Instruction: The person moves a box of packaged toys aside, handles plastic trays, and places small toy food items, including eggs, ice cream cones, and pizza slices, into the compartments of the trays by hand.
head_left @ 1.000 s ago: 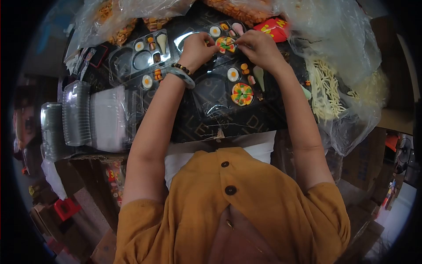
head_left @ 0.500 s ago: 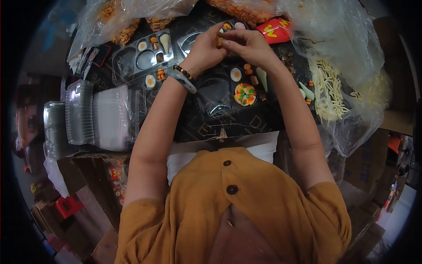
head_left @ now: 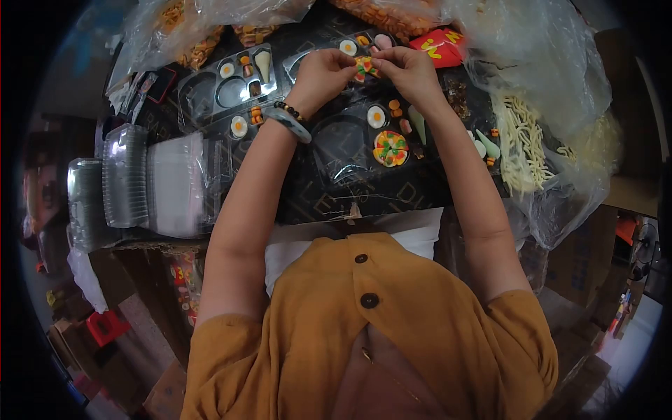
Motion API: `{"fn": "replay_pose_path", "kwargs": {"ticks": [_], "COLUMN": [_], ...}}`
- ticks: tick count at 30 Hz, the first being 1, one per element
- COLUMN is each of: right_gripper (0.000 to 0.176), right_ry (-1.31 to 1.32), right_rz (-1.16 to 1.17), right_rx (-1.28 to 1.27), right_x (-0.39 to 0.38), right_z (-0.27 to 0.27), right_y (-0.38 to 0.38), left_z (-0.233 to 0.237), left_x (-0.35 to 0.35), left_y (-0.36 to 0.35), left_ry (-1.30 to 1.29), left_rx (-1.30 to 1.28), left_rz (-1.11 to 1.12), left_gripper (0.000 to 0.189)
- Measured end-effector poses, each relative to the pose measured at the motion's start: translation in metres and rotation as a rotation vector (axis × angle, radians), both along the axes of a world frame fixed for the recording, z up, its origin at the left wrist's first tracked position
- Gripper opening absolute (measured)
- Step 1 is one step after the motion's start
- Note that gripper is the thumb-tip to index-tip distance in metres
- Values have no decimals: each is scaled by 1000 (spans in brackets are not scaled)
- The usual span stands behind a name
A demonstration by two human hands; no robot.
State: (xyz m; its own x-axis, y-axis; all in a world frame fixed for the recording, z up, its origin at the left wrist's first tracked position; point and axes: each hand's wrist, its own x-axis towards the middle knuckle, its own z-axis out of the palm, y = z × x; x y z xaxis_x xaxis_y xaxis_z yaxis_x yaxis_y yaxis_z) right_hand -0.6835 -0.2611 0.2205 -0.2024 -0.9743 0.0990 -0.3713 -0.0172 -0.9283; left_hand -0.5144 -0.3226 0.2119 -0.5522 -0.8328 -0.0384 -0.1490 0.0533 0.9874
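My left hand (head_left: 323, 78) and my right hand (head_left: 409, 73) are both closed with fingertips on a small toy pizza (head_left: 365, 68), colourful and partly hidden by the fingers. It is over a clear plastic tray near the table's far side. A toy fried egg (head_left: 348, 47) and a tiny burger (head_left: 362, 40) lie just beyond my fingers. Closer to my body, a round toy pizza (head_left: 390, 148) rests in another clear tray (head_left: 341, 168). Beside it are a second fried egg (head_left: 376, 116) and a pale cone-shaped piece (head_left: 417, 124).
A further clear tray (head_left: 225, 112) holds toy food at the left. Stacked clear plastic trays (head_left: 126, 178) stand at the table's left edge. Plastic bags of small pieces line the back, and cream noodle-like strands (head_left: 521, 143) spill from a bag at right. A red packet (head_left: 439, 47) lies behind my right hand.
My hands have drawn slightly apart, and the colourful face of the toy pizza now shows between them. The fried egg beyond my left hand has come into view.
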Motion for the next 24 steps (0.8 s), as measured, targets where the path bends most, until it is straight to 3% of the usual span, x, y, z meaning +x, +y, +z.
{"fn": "replay_pose_path", "kwargs": {"ticks": [2, 5, 7, 10, 16, 20, 22, 24], "right_gripper": [17, 17, 16, 17, 19, 20, 16, 14], "right_ry": [49, 273, 746, 839, 906, 870, 507, 365], "right_rz": [-37, -107, -69, 3, -66, 22, 15, -6], "right_rx": [-32, -104, -116, -141, -260, -183, -114, -130], "right_x": [3, 8, 11, 6, 10, 5, 2, 1], "right_z": [-1, 0, 4, 5, 4, 8, 12, -4], "right_y": [0, 8, 15, 19, 13, 8, 4, -3], "left_z": [5, -4, -8, -7, -6, -7, -7, -6], "left_x": [-3, -6, -6, -5, -5, -4, -4, -5], "left_y": [2, 0, -1, -1, -2, -2, -3, -2], "left_ry": [-371, -416, -395, -395, -386, -365, -378, -388], "left_rx": [-318, -489, -479, -447, -395, -379, -362, -349], "left_rz": [59, 69, 70, 74, 65, 59, 54, 43], "left_gripper": [23, 24, 24, 25, 26, 28, 28, 28]}}
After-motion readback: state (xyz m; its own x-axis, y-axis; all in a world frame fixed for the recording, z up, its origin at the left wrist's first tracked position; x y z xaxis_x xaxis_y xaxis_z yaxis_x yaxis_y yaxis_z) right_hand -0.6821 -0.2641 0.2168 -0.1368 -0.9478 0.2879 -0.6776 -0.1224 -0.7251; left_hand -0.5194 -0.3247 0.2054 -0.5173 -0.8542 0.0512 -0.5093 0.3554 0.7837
